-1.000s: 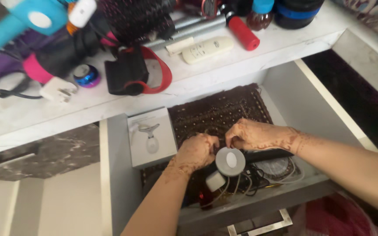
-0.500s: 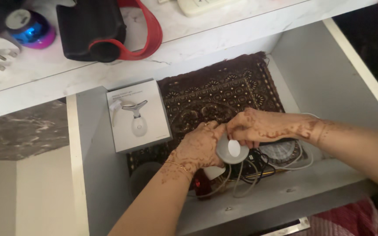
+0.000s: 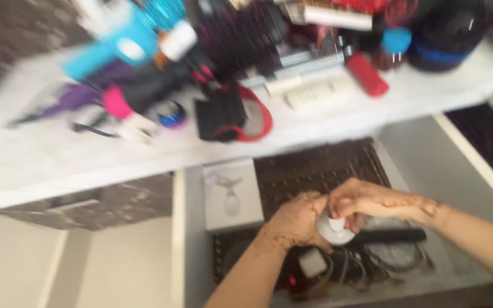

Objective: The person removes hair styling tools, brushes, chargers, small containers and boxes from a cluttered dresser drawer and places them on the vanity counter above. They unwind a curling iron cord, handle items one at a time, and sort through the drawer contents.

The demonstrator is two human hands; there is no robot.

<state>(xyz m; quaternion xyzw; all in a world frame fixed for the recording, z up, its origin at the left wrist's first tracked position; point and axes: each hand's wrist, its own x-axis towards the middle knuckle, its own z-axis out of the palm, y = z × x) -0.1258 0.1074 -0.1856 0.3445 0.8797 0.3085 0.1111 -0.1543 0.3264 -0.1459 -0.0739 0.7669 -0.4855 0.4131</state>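
Both hands meet over the open drawer [image 3: 417, 165]. The left hand [image 3: 295, 219] and the right hand [image 3: 360, 201] close their fingers around a small white disc [image 3: 333, 229], just above tangled cables [image 3: 366, 268], near a white box [image 3: 232, 194].

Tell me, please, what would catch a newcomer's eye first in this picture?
First, the two hands meeting over the open drawer: the left hand and right hand share a grip on a small round white device. Beside them lies a white box on a dark patterned mat. Above, the white counter is crowded, a blue hairdryer standing out.
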